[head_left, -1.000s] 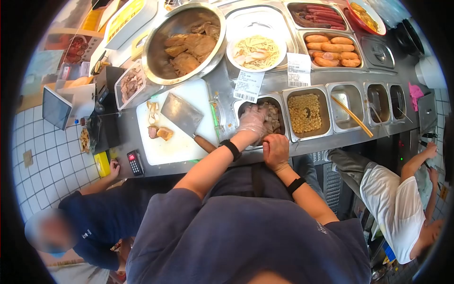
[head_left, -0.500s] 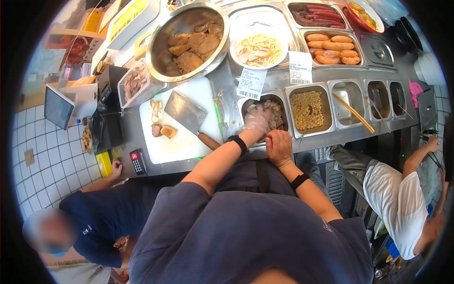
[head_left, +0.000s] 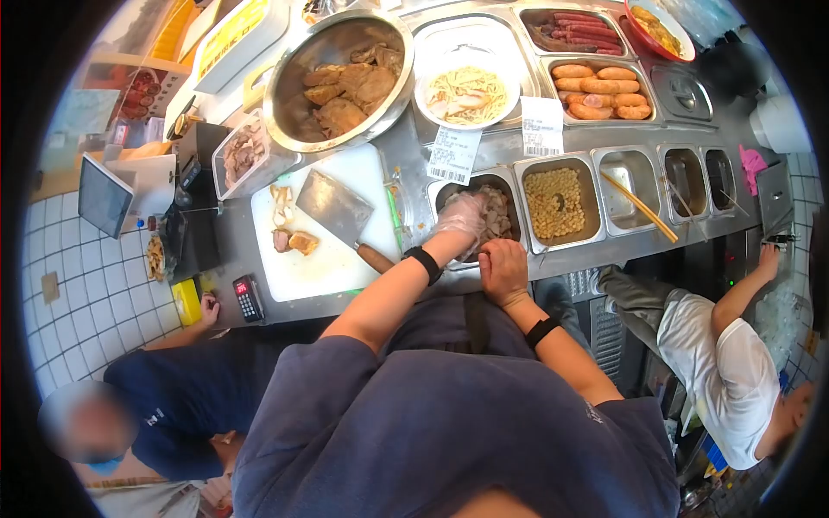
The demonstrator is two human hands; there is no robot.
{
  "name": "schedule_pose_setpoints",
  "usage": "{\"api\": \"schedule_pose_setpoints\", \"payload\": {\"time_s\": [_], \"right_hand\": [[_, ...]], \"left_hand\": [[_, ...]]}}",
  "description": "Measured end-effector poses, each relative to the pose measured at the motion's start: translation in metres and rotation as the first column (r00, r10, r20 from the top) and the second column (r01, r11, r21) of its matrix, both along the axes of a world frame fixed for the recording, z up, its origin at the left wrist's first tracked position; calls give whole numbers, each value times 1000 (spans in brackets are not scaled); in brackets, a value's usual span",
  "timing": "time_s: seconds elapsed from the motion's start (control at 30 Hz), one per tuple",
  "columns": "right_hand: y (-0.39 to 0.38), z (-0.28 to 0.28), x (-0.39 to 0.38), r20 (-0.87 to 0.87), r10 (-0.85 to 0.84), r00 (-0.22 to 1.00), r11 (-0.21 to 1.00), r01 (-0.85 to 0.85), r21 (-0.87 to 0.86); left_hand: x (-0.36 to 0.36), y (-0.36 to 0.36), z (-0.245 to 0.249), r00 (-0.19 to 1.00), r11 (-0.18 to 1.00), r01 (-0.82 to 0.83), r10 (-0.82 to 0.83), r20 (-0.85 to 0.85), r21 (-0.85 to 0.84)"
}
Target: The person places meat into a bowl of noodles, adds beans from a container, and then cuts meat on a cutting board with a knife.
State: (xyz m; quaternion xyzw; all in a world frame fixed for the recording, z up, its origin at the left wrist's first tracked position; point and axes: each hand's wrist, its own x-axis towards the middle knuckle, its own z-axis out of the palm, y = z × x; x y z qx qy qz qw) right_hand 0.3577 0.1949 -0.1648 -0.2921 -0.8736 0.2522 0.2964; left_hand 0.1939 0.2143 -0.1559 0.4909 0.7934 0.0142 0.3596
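Note:
My left hand (head_left: pixel 464 214), in a clear plastic glove, reaches down into a metal pan of chopped meat (head_left: pixel 495 214). Its fingers are sunk among the pieces, so their grip is hidden. Bare and with curled fingers, my right hand (head_left: pixel 504 266) rests on the near rim of the same pan. A cleaver (head_left: pixel 335 205) with a wooden handle lies on the white cutting board (head_left: pixel 326 268) to the left, beside a few cut pieces of food (head_left: pixel 294 242). Behind the pan, a white bowl of noodles (head_left: pixel 469 93) stands with a printed receipt (head_left: pixel 453 154) at its front.
Right of the meat sit a pan of corn kernels (head_left: pixel 560 203) and a pan with chopsticks (head_left: pixel 641 207). Sausages (head_left: pixel 602 86) and a large steel bowl of cooked meat (head_left: pixel 354 82) are farther back. One person (head_left: pixel 181 401) is at left, another (head_left: pixel 712 363) at right.
My gloved left hand has shifted slightly left within the pan, and more meat shows beside it. The right hand stays at the rim. The person at right has lowered an arm.

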Motion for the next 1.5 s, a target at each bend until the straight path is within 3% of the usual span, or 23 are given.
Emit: {"api": "schedule_pose_setpoints", "payload": {"time_s": [0.17, 0.27, 0.37, 0.47, 0.57, 0.63, 0.67, 0.73, 0.8, 0.9, 1.03, 1.07, 1.17, 1.2, 1.3, 1.4, 1.5], "right_hand": [[-1, -3, 0, 3, -10, 1000, 1000, 10, 4], [-1, -3, 0, 1, -11, 1000, 1000, 11, 7], [-1, -3, 1, -9, -6, 1000, 1000, 6, 9], [-1, -4, 1, -18, -5, 1000, 1000, 5, -2], [-1, -3, 1, -23, -6, 1000, 1000, 6, -1], [-1, -3, 1, -24, -4, 1000, 1000, 4, 3], [-1, -3, 1, -21, -3, 1000, 1000, 3, 2], [-1, -4, 1, -20, -4, 1000, 1000, 4, 2], [-2, -7, 1, -20, -7, 1000, 1000, 7, 2], [-2, -6, 1, -26, -14, 1000, 1000, 14, 0], [-3, -6, 1, -39, -30, 999, 1000, 30, 5], [-3, -6, 1, -41, -32, 999, 999, 32, 8], [-2, -5, 1, -48, -37, 998, 999, 38, 24], [-2, -4, 1, -50, -39, 998, 999, 40, 32], [-2, -4, 1, -42, -34, 999, 999, 35, 20], [-1, -3, 2, -39, -29, 999, 999, 30, 35], [-1, -4, 2, -54, -26, 998, 999, 28, 46]], "left_hand": [[-13, -10, -24, 989, 942, -143, 124, 79, 303], [-8, -2, -18, 921, 907, -379, 349, 176, 186], [-5, -2, -16, 918, 879, -396, 379, 116, 264], [-15, 2, -35, 724, 762, -634, 526, 445, 131], [-30, 11, 45, 294, 698, -716, 333, 896, -24], [-50, 30, 72, 322, 727, -687, 305, 896, -1], [-53, 45, 76, 312, 615, -787, 318, 895, 56], [-66, 66, 103, 181, 503, -864, 316, 931, -3], [-93, 89, 87, 45, 523, -852, 102, 994, -15], [-102, 123, 82, -236, 289, -920, 130, 963, -264], [-102, 131, 84, -335, 328, -891, -6, 942, -315], [-107, 131, 75, -325, 430, -864, -79, 942, -262], [-93, 118, 96, -208, 410, -885, 73, 975, -220], [-92, 111, 95, -108, 477, -873, 6, 994, -98], [-93, 102, 98, -138, 429, -887, 107, 985, -171], [-91, 91, 102, 12, 429, -901, 152, 988, -55], [-84, 73, 91, 392, 594, -764, 116, 913, 253]]}}
